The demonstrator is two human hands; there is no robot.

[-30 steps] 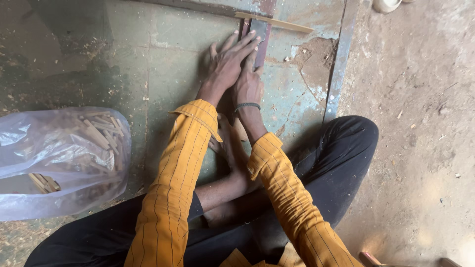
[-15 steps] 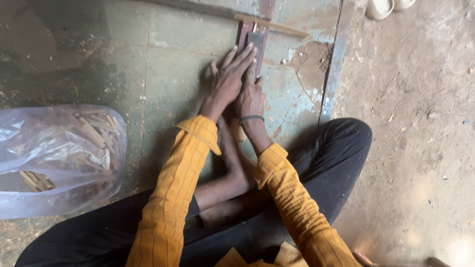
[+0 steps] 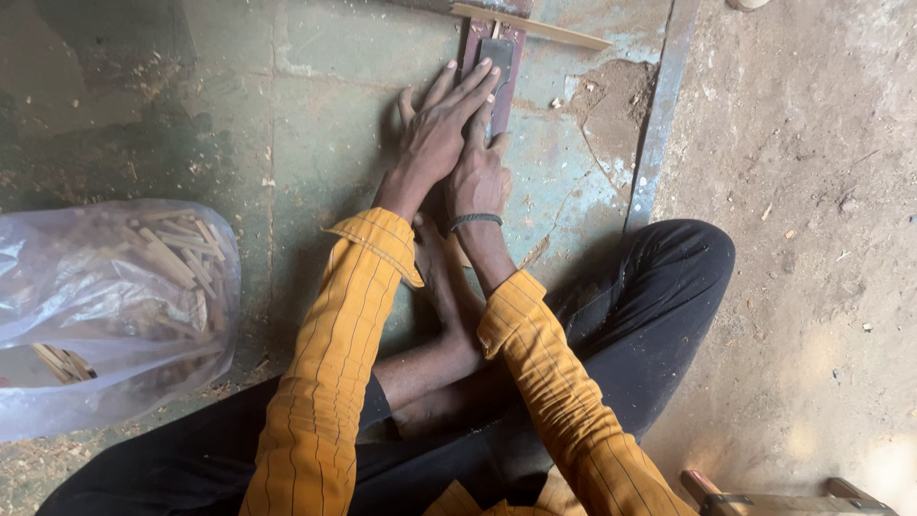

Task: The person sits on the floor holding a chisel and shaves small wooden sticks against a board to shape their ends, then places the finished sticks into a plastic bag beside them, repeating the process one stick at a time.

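Observation:
I sit on the floor with both arms in yellow striped sleeves stretched forward. My left hand (image 3: 435,139) lies flat, fingers apart, its fingertips on a narrow dark reddish block (image 3: 506,100) that carries a dark flat plate (image 3: 498,50). My right hand (image 3: 480,177), a dark band at its wrist, lies partly under the left, its fingers against the block's lower end. Whether anything is pinched under the hands is hidden. A thin wooden strip (image 3: 535,27) lies across the top of the block.
A clear plastic bag (image 3: 105,315) full of small wooden sticks lies at the left. My bare foot (image 3: 449,287) and black-trousered legs are folded below the hands. A metal strip (image 3: 659,115) borders the green painted slab; sandy ground lies to the right. A wooden frame (image 3: 764,497) shows at bottom right.
Both hands stay stacked on the block; the fingertips have shifted slightly along it, and the view has moved a little.

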